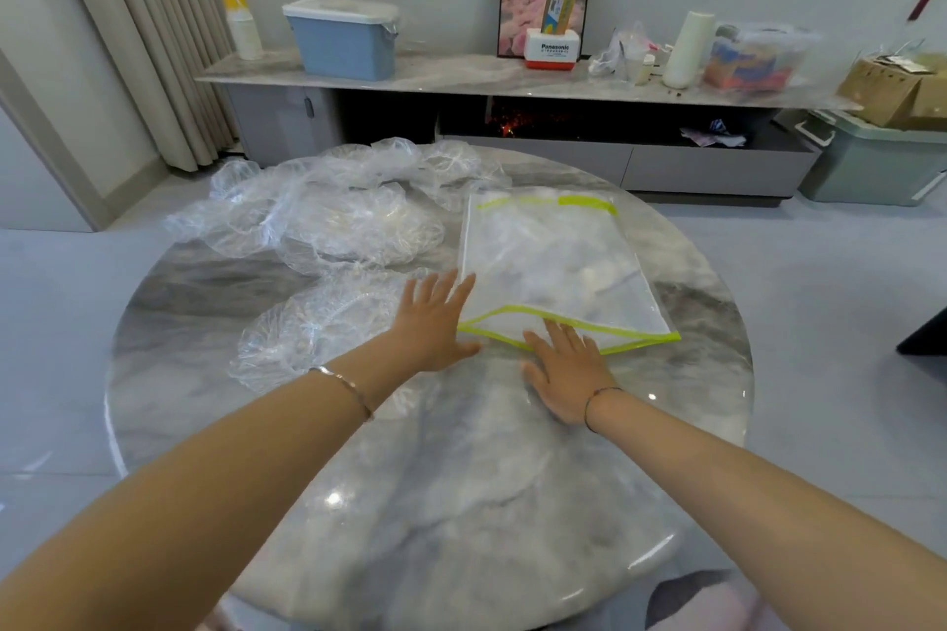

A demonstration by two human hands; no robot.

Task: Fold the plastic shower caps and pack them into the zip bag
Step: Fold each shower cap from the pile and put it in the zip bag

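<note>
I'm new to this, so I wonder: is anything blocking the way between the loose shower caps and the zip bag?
Nothing visible does. The nearest shower cap lies just left of the zip bag; only the left hand rests flat between them. The right hand lies flat at the bag's near edge.

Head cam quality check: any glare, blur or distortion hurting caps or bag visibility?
Head view: wide-angle bowing curves the sideboard; glare spots on the glossy table; clear shower caps read faintly against marble; zip bag stands out mainly by its yellow-green edges; far-right plastic box is blurred.
</note>
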